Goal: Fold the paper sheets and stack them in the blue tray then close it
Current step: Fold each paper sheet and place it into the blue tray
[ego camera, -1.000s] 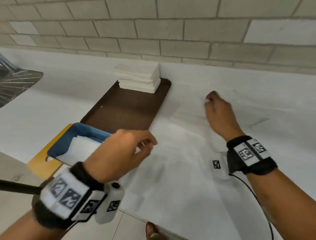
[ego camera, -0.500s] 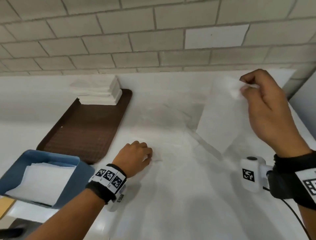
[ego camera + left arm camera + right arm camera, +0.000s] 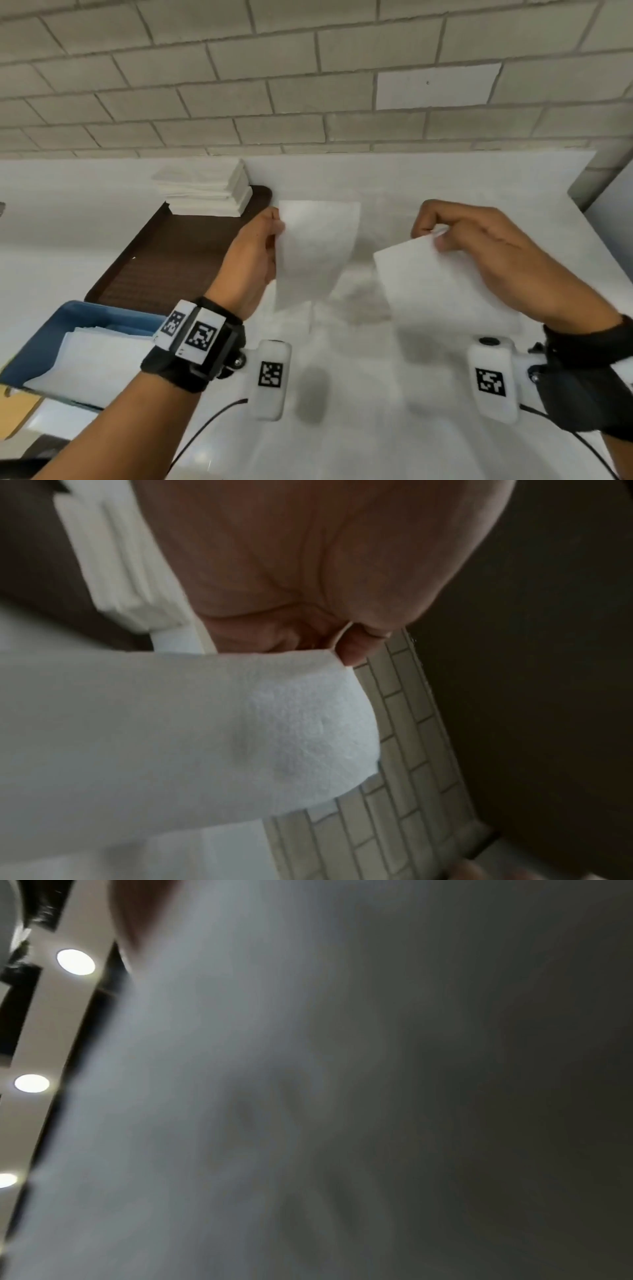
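Both hands held one paper sheet [image 3: 311, 250] up above the middle of the white table [image 3: 445, 178]. The left hand [image 3: 251, 260] had its grip pinched on the sheet's left edge, thumb and fingers [image 3: 356, 653] closed on the paper. The right hand [image 3: 479, 246] gripped the opposite corner between curled fingers. The blue tray [image 3: 44, 342], holding folded sheets [image 3: 92, 363], sat at the table's near left edge beside the brown tray [image 3: 171, 260] carrying a paper stack [image 3: 205, 192].

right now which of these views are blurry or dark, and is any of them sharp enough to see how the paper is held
Head view: sharpest, both hands pinch the paper sheet, wall lines bowed. Left wrist view: dim, soft, the pinch shows. Right wrist view: smeared grey paper, dark right side, glaring ceiling lights.
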`<state>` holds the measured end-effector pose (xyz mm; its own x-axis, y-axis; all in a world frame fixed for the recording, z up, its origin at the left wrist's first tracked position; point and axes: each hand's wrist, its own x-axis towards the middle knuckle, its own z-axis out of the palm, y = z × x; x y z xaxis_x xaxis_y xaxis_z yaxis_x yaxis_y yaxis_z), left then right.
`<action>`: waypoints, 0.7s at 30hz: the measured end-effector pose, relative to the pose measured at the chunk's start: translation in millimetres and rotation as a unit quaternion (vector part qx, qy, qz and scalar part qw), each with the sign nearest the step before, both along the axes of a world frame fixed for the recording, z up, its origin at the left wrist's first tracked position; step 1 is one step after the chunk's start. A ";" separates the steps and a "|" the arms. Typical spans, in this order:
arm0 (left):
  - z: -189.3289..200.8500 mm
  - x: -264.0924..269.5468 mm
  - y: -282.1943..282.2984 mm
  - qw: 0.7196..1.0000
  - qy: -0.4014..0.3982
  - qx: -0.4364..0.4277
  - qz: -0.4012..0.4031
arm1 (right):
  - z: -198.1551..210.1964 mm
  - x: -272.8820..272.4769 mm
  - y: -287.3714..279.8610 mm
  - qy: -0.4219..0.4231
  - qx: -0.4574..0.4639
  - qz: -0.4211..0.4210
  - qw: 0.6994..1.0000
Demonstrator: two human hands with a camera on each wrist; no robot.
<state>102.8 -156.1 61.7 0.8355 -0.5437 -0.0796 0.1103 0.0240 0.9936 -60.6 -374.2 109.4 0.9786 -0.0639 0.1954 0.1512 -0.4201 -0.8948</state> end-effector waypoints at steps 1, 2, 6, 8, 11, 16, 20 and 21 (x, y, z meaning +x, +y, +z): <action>1.8 -8.3 -4.4 1.000 0.014 0.002 -0.007 | -4.2 5.4 6.6 -0.003 -0.012 -0.004 1.000; 3.7 -16.5 -8.0 1.000 0.006 0.018 -0.020 | -8.9 11.2 13.1 -0.013 -0.049 -0.015 0.999; -2.2 -35.1 -10.3 0.996 -0.066 0.046 -0.050 | -28.7 32.8 35.8 -0.039 -0.128 -0.064 0.989; -5.2 -41.7 -9.8 0.999 -0.019 -0.005 -0.025 | -33.6 41.2 46.6 -0.050 -0.069 -0.123 0.989; -14.0 -50.7 -7.4 0.997 0.036 -0.071 -0.021 | -39.4 50.0 58.9 -0.067 -0.055 -0.182 0.980; -23.9 -56.9 4.8 0.999 -0.039 0.007 -0.007 | -50.0 54.8 76.2 -0.074 -0.041 -0.156 0.984; -32.4 -50.5 19.7 0.991 -0.128 0.008 0.040 | -60.0 52.1 85.8 -0.021 0.081 -0.132 0.988; -38.0 -49.8 23.0 0.989 -0.137 0.019 0.044 | -64.8 51.6 88.4 -0.007 0.088 -0.126 0.988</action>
